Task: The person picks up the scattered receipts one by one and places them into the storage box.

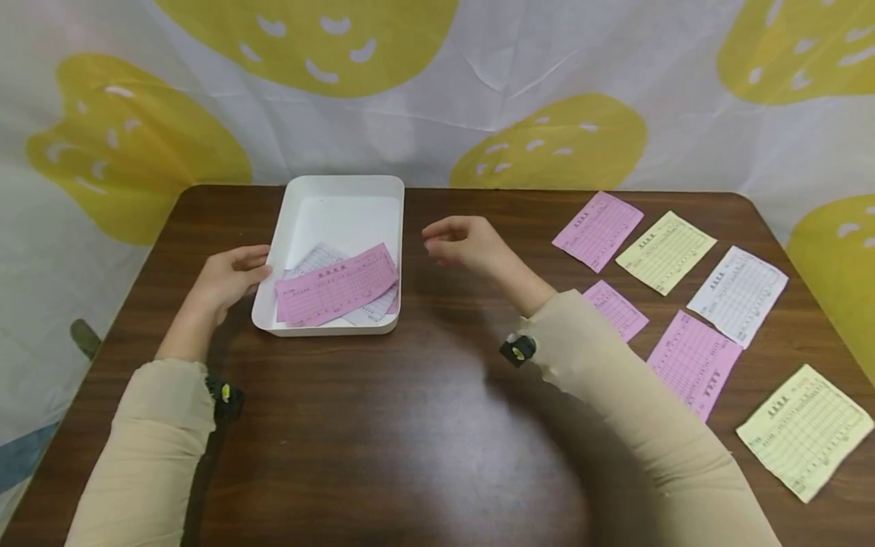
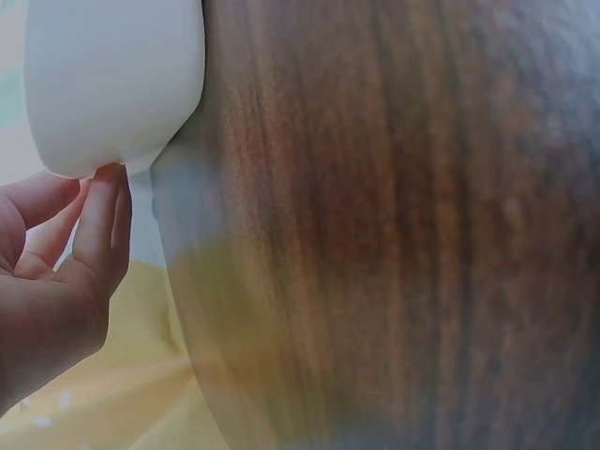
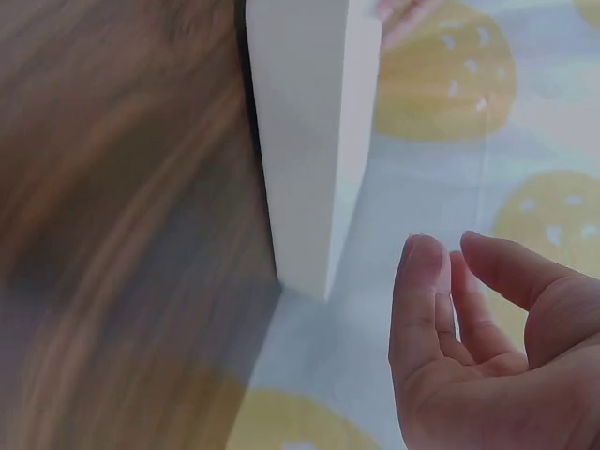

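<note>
A white plastic tray (image 1: 349, 209) stands at the back left of the table. In its near half a printed pink slip (image 1: 338, 285) lies over a white slip (image 1: 374, 310), with a bit more pink showing underneath. My left hand (image 1: 229, 281) holds the tray's left side, thumb at the rim and fingers against the outer wall, as the left wrist view also shows. Just right of the tray, my right hand (image 1: 468, 241) hovers with bent, relaxed fingers. In the right wrist view its thumb and fingertips stand apart, with nothing between them.
Loose printed slips lie on the right of the brown table (image 1: 383, 441): pink (image 1: 598, 230), yellow (image 1: 666, 252), white (image 1: 738, 295), a pink one (image 1: 693, 365) by my right sleeve, and a yellow one (image 1: 807, 431) nearest me. A lemon-print cloth (image 1: 424, 137) hangs behind.
</note>
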A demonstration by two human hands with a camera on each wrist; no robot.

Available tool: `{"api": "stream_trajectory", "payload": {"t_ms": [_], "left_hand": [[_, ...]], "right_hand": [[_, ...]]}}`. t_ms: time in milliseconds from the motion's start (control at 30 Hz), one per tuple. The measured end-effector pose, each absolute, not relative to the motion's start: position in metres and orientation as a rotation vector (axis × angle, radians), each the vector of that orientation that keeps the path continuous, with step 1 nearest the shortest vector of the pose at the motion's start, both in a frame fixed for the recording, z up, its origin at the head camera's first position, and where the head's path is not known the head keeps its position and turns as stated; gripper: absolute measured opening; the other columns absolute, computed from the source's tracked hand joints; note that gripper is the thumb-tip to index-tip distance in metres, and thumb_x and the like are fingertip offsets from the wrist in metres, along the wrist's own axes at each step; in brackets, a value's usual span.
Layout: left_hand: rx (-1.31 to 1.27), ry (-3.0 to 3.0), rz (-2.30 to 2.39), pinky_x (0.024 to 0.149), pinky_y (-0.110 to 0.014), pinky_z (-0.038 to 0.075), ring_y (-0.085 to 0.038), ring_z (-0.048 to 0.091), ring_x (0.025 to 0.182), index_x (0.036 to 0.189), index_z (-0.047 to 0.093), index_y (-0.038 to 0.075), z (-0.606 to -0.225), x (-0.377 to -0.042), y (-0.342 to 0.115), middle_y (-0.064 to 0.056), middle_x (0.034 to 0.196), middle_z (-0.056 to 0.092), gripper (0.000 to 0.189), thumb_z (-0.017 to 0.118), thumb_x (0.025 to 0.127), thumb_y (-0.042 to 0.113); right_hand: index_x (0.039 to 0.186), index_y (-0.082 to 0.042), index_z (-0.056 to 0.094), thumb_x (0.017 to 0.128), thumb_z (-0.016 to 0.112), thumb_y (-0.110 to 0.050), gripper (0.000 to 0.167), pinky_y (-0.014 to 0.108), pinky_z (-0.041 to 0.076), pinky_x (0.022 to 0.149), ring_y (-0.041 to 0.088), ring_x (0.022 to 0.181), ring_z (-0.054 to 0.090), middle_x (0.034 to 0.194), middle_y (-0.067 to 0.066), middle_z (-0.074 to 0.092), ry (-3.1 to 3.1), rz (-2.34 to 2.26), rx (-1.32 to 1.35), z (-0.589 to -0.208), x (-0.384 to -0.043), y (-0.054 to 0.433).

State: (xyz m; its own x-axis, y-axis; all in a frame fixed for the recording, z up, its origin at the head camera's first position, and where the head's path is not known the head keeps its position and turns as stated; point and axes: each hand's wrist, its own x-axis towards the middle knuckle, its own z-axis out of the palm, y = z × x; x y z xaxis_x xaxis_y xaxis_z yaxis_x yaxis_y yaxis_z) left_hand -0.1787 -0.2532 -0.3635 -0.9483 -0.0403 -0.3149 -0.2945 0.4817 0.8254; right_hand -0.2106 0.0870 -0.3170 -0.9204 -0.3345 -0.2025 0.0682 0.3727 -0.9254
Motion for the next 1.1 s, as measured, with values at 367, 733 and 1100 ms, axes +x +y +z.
{"api": "stream_trajectory", "payload": {"t_ms": [367, 733, 1100], "left_hand": [[-0.315, 2.492, 1.408, 0.089, -0.016, 0.053, -0.012, 0.052, 0.111, 0.148, 0.034, 0.005, -0.363, -0.181, -0.253, -0.020, 0.145, 0.045, 0.051, 0.049, 0.099, 0.015], [-0.281, 2.457, 1.467, 0.074, -0.003, 0.047, 0.005, 0.050, 0.093, 0.148, 0.032, 0.002, -0.363, -0.179, -0.254, -0.023, 0.146, 0.043, 0.052, 0.047, 0.099, 0.012], [-0.290, 2.459, 1.451, 0.088, -0.012, 0.051, -0.001, 0.052, 0.102, 0.148, 0.032, 0.003, -0.364, -0.181, -0.255, -0.021, 0.146, 0.043, 0.052, 0.047, 0.100, 0.013]], "right_hand": [[0.127, 0.011, 0.050, 0.093, 0.058, -0.003, 0.038, 0.016, 0.057, 0.075, -0.002, 0.080, 0.064, 0.080, -0.018, 0.064, 2.285, -1.562, -0.175, -0.294, -0.208, 0.169], [0.130, 0.007, 0.048, 0.097, 0.054, -0.012, 0.039, 0.011, 0.053, 0.077, -0.009, 0.084, 0.060, 0.086, -0.025, 0.062, 2.449, -1.370, -0.128, -0.292, -0.205, 0.236], [0.131, 0.012, 0.045, 0.095, 0.056, -0.009, 0.043, 0.011, 0.054, 0.070, -0.010, 0.074, 0.058, 0.075, -0.029, 0.059, 2.523, -1.224, -0.069, -0.306, -0.200, 0.277]]}}
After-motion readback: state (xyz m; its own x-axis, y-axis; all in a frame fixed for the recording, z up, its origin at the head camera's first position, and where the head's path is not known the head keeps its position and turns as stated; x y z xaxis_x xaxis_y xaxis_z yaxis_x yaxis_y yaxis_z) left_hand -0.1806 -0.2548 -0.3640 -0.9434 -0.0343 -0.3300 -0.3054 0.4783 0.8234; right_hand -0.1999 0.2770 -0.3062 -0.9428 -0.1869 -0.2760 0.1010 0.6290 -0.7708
